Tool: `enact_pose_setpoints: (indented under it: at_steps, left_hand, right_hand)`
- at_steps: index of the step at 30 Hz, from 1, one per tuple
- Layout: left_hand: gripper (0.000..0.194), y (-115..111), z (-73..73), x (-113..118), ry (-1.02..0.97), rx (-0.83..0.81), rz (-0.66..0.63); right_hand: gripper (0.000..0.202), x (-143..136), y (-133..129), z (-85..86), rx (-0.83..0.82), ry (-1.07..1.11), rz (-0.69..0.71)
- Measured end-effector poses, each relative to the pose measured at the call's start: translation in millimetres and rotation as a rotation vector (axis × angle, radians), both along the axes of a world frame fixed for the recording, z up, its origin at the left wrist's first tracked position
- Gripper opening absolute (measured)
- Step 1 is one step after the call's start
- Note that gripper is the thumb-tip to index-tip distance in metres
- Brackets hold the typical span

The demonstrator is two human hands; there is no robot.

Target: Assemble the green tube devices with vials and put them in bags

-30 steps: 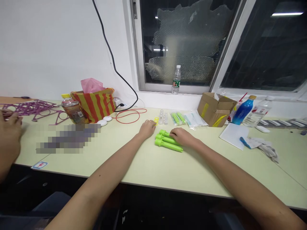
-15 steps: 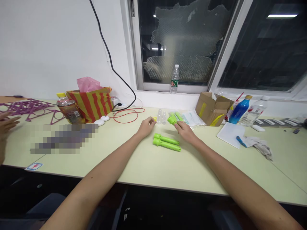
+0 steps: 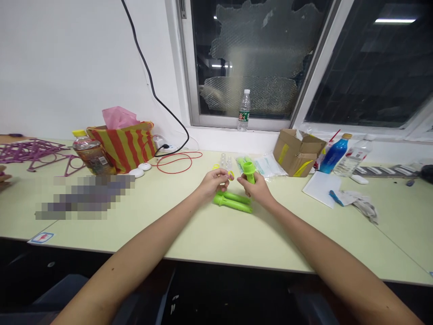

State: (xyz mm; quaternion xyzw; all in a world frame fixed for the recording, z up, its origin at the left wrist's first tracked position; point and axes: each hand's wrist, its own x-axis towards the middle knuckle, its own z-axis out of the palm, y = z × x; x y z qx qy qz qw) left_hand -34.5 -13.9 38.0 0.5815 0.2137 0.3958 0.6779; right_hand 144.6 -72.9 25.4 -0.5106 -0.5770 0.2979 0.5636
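My left hand pinches a small yellow ring between thumb and fingers. Close beside it on the right, my right hand is wrapped round a bright green plastic tube, its threaded end up. The ring and the tube are a short gap apart. Below the hands, two similar green tubes lie side by side on the table, partly covered by my left hand. Small clear plastic pieces stand behind my left hand, near another yellow piece. More green parts lie behind the held tube.
A cardboard box, a plastic packet, bottles and a glove are to the right. On the left are a striped bag, a brown drink bottle, a red cable, purple frames and another person's hand.
My left hand has lifted a yellow ring and moved right. My right hand has drawn the green tube nearer and turned it upright. The other person's hand has moved left.
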Motion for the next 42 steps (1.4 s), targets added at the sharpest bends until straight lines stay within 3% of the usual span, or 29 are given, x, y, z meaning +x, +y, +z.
enact_pose_setpoints:
  at_steps: [5,11,16,21,25,29,35,42]
  left_hand:
    - [0.026,-5.5,4.0,-2.3,0.015,-0.082,-0.192]
    - [0.03,-7.6,5.5,-3.7,0.064,-0.032,-0.275]
    - [0.029,-11.4,6.0,-2.0,0.113,-0.013,-0.309]
    - [0.022,-17.1,11.7,3.3,0.121,0.018,-0.243]
    - [0.012,-16.9,18.4,4.2,0.137,0.105,-0.152]
    - [0.015,-13.9,23.7,2.5,0.113,0.218,-0.065]
    - [0.015,-13.0,26.2,4.4,-0.025,0.105,0.012]
    - [0.012,-8.9,13.6,9.9,0.002,0.161,0.066]
  right_hand:
    - [0.04,-3.5,-2.9,2.2,-0.049,0.083,0.104]
    - [0.041,2.9,-1.5,4.1,-0.089,0.074,0.212]
    - [0.027,7.9,-0.2,4.2,-0.017,-0.127,0.105]
    - [0.015,8.5,-0.7,8.4,0.229,-0.502,-0.104]
    - [0.018,7.4,1.5,13.1,0.241,-0.578,-0.112]
    - [0.018,2.7,3.8,15.7,0.222,-0.513,-0.046]
    - [0.021,-10.7,1.8,20.4,0.11,-0.248,0.017]
    - [0.033,-4.4,-2.4,19.2,-0.02,-0.04,0.178]
